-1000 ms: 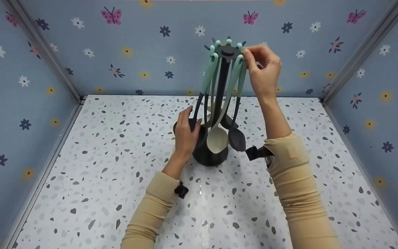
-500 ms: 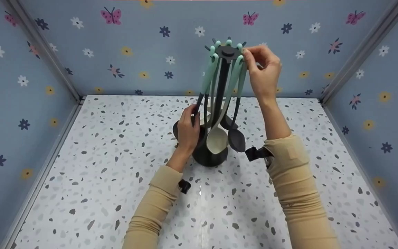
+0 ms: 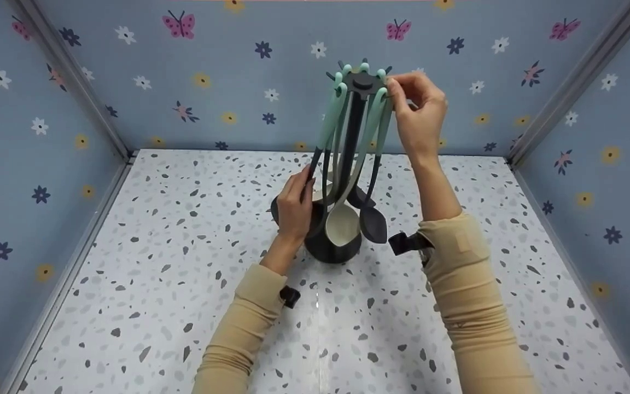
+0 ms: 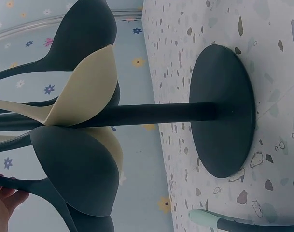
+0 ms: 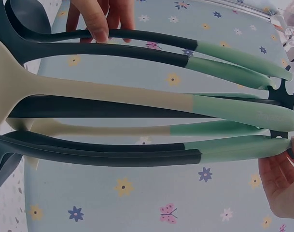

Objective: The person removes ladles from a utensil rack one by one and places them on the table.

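Note:
A black utensil stand [image 3: 332, 250] holds several hanging utensils with mint-green handles. A cream spoon [image 3: 343, 225] hangs in front, with a dark spoon [image 3: 373, 224] to its right. My left hand [image 3: 294, 210] is at the stand's left and pinches the dark shaft of a ladle [image 3: 274, 211], also seen in the right wrist view with fingers [image 5: 101, 34] on the shaft. At the top, my right hand [image 3: 420, 112] pinches the stand's right-hand hook, beside the green end of a hanging handle; the fingertips are partly hidden. The stand's round base [image 4: 223, 111] sits on the table.
The speckled white table [image 3: 184, 306] is bounded by a flowered blue back wall [image 3: 211, 71] and side walls. Near the base, a strip with a green end and dark remainder [image 4: 253, 225] lies at the lower edge of the left wrist view.
My left hand has moved from beside the dark ladle head up to its shaft and now pinches it, with the head tilted slightly outward. My right hand stays in place.

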A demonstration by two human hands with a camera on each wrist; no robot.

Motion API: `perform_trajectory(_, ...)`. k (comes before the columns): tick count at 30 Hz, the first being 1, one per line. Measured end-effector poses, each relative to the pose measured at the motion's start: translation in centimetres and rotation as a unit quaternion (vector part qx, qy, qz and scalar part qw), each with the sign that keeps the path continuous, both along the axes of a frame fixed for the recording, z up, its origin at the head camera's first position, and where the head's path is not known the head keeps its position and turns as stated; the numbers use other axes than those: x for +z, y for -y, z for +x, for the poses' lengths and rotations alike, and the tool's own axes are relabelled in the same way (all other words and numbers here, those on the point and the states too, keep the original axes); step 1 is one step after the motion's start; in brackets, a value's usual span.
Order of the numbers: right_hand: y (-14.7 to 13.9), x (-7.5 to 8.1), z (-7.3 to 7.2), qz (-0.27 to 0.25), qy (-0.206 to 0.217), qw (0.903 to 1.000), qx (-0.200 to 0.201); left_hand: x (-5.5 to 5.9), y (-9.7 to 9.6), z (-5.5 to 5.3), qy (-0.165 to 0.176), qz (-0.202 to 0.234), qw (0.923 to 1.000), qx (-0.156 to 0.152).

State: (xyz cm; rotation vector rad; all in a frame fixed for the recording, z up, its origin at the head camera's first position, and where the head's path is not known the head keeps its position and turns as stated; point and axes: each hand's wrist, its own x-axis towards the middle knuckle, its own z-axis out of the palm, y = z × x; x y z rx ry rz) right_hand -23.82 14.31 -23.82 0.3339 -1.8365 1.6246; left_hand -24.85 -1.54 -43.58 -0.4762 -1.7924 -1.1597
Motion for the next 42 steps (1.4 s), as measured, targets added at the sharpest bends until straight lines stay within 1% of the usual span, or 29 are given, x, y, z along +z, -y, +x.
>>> perform_trajectory(8, 0.0, 0.0, -0.1, 0.001, 0.0, 1.0, 0.001, 0.4, 0.3, 0.6, -0.005, 0.005, 1.0, 0.002)
perform_trajectory(13, -0.1, -0.1, -0.1, -0.007, 0.001, 1.0, 0.005, 0.5, 0.9, 1.0, -0.009, 0.011, 0.9999, 0.004)
perform_trajectory(18, -0.2, 0.0, -0.1, -0.012, -0.002, 0.9999, 0.006, 0.4, 2.0, 1.5, 0.005, 0.016, 0.9997, 0.015)
perform_trajectory(22, -0.1, 0.0, -0.1, -0.012, -0.003, 0.9999, 0.008, -0.1, 3.2, 1.8, 0.021, 0.011, 0.9993, 0.03)
perform_trajectory(25, -0.1, -0.1, -0.1, -0.012, -0.003, 0.9999, 0.009, -0.8, 4.2, 2.1, 0.045, 0.001, 0.9982, 0.039)
perform_trajectory(27, -0.1, -0.1, -0.1, -0.012, -0.003, 0.9999, 0.009, -1.2, 4.8, 2.3, 0.067, -0.008, 0.9967, 0.045)
perform_trajectory(32, 0.0, -0.1, -0.1, -0.013, 0.0, 0.9999, 0.008, -2.0, 6.2, 2.7, 0.124, -0.029, 0.9897, 0.066)
perform_trajectory(37, 0.0, -0.1, -0.1, -0.012, 0.005, 0.9999, 0.007, -3.0, 7.5, 2.9, 0.168, -0.05, 0.9797, 0.097)
perform_trajectory(40, 0.0, 0.0, -0.1, -0.015, 0.008, 0.9998, 0.006, -3.7, 8.2, 3.0, 0.202, -0.064, 0.9712, 0.11)
perform_trajectory(42, 0.0, 0.0, 0.0, -0.016, 0.008, 0.9998, 0.006, -4.2, 8.6, 3.0, 0.227, -0.073, 0.9646, 0.112)
